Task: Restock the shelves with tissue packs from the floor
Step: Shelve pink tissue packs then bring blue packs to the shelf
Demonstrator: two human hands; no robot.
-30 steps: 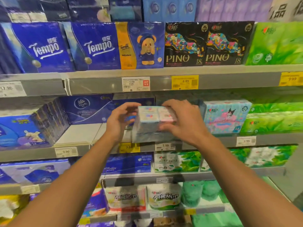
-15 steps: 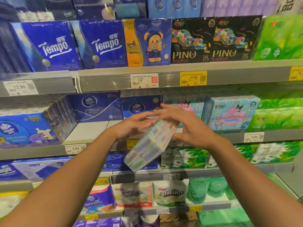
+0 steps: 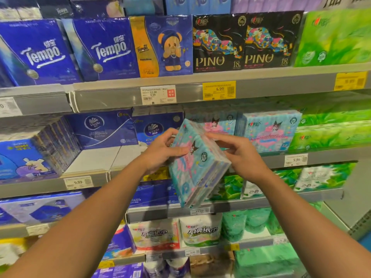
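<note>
**Tissue pack held in both hands in front of the middle shelf**

The left hand (image 3: 162, 151) is gripping the light-blue plastic-wrapped tissue pack with pink cartoon print (image 3: 197, 165) from its left side: the thumb is lying across the printed front face and the fingers are curling round the upper left edge. The right hand (image 3: 244, 155) is holding the same pack from the right, with its fingertips pressing on the upper right edge and the remaining fingers curling loosely below. Both hands are therefore clamping the one pack between them.

The pack is tilting, with its top corner leaning toward the shelving and its lower end hanging toward the person. It is sitting in the air, not resting on any surface, in front of the grey metal middle shelf (image 3: 321, 155).

Directly behind the pack, two matching light-blue cartoon-print packs (image 3: 268, 130) are standing upright on that shelf. To their right, bright green tissue packs (image 3: 333, 133) are lying stacked. To their left, dark blue Vinda tissue packs (image 3: 102, 129) are standing at the back of the shelf, with a bare white shelf floor (image 3: 94, 159) showing in front of them.

On the shelf above, dark blue Tempo packs (image 3: 104, 49) and black PINO packs (image 3: 244, 40) are standing side by side. A yellow price label (image 3: 219, 90) is sitting on that shelf's front rail.
</note>
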